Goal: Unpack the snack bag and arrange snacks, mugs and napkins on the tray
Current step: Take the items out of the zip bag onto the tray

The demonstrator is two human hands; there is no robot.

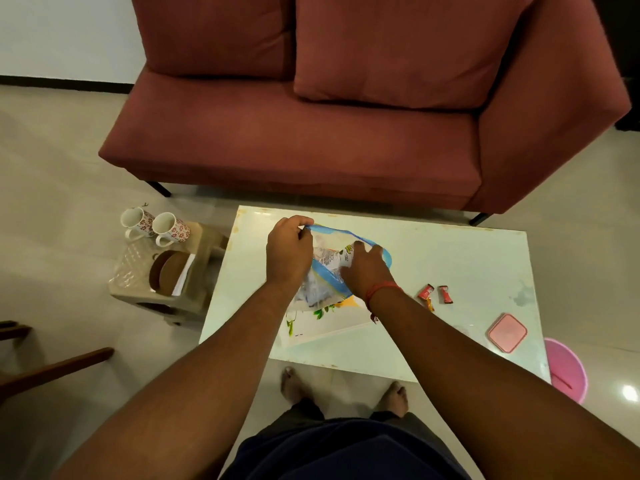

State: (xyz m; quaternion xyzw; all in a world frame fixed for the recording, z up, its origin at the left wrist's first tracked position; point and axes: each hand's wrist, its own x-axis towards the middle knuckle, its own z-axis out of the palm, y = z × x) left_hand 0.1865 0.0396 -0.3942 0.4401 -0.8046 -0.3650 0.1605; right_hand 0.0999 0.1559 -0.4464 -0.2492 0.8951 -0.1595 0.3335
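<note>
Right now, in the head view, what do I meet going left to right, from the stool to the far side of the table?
Two patterned mugs on the stool → left hand gripping the snack bag rim → right hand reaching into the bag → small red candies → pink square lid → pink bucket.

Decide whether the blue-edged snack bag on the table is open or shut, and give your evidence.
Open. The left hand holds the snack bag by its rim, and the right hand reaches inside.

Dim warm indoor light, glare spot on floor [629, 392] lower right, wide-angle bending at edges, slightly soft
</note>
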